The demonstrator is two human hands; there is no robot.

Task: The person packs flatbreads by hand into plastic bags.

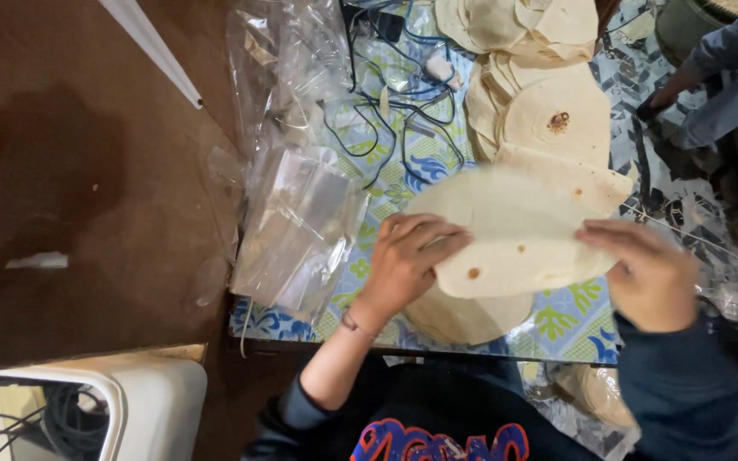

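Right hand (653,277), blurred, on flatbread (514,235)

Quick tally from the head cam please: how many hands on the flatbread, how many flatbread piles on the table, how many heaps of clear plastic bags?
Hands on the held flatbread: 2, left hand and right hand
Flatbread piles: 3, far pile, middle pile, near pile
Clear plastic bag heaps: 1
Total: 6

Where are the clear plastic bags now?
In the head view, the clear plastic bags lie left of the left hand, on the patterned table's left edge.
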